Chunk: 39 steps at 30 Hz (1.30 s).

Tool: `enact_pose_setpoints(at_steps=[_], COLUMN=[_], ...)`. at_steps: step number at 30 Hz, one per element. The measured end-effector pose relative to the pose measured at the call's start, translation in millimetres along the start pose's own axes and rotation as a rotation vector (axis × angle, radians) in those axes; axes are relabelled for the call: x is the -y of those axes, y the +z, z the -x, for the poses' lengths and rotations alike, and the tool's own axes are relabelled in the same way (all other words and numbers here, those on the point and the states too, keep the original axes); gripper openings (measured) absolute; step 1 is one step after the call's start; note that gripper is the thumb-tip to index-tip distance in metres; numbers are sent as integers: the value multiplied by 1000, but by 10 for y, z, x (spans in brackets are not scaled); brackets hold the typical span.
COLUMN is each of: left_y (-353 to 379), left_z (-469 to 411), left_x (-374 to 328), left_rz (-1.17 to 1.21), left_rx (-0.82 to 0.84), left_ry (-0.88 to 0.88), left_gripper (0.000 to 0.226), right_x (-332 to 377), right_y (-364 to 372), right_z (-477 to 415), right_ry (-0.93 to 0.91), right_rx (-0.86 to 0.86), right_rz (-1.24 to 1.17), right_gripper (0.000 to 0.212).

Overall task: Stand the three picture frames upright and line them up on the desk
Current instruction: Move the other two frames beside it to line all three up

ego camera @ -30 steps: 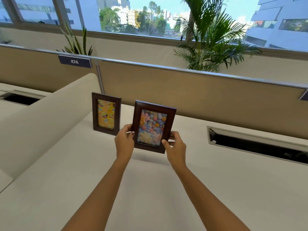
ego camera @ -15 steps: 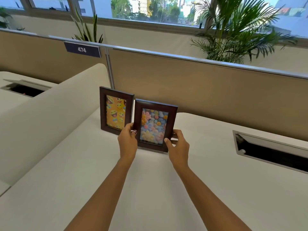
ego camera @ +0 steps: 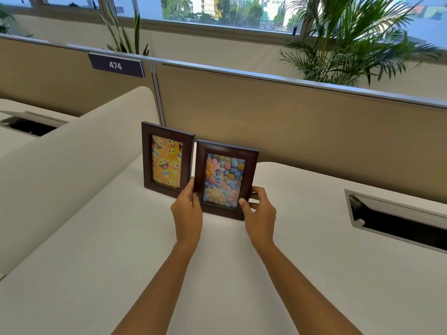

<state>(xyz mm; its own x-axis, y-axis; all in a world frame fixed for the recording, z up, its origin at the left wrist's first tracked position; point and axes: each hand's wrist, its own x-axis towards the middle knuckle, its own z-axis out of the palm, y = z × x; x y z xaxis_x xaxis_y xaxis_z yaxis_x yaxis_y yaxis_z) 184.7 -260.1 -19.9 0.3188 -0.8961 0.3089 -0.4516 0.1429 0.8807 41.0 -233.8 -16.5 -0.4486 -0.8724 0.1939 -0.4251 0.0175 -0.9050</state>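
The left hand [ego camera: 188,209] and right hand [ego camera: 260,211] clasp the lower side edges of a dark brown wooden picture frame with a pastel flower print [ego camera: 225,180], upright on the cream desk top [ego camera: 121,262]. Just beside it (left, slightly behind) stands a matching dark wooden frame with yellow smiley faces [ego camera: 167,159], near the tan fabric partition [ego camera: 290,131].

Bright window [ego camera: 217,10] daylight, soft shadows, wide-angle bowing
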Motion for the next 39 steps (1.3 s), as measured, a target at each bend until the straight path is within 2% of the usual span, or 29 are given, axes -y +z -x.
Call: enact_pose_setpoints(at_steps=[6,11,15,28,33,36,39], left_y=[34,35,69,167,160,153,131], left_z=[142,130,116,81,85,92,123], left_x=[126,221,233,241,259,262,273], left_rz=[10,-139,-259,-448,-480,-500,-481], left_rx=[-71,-75,-66,-37,-9,23,34], left_ry=[-48,-125,-136,-134,-133,-129,-127], left_gripper=[45,69,76,72,72,72,67], right_x=[-7,-41,-82,-79,-92,-148,-230], right_y=[61,113,166,203,190,147,92], right_z=[-29,-43,-33,-29,-8,53,176], right_ry=[-14,-16,8,9,28,74,77], right_rx=[6,4,1,-19,26,46,38], right_rz=[-7,10,4,14,7,-33,-48], right_gripper=[35,37,39,38,39,45,61])
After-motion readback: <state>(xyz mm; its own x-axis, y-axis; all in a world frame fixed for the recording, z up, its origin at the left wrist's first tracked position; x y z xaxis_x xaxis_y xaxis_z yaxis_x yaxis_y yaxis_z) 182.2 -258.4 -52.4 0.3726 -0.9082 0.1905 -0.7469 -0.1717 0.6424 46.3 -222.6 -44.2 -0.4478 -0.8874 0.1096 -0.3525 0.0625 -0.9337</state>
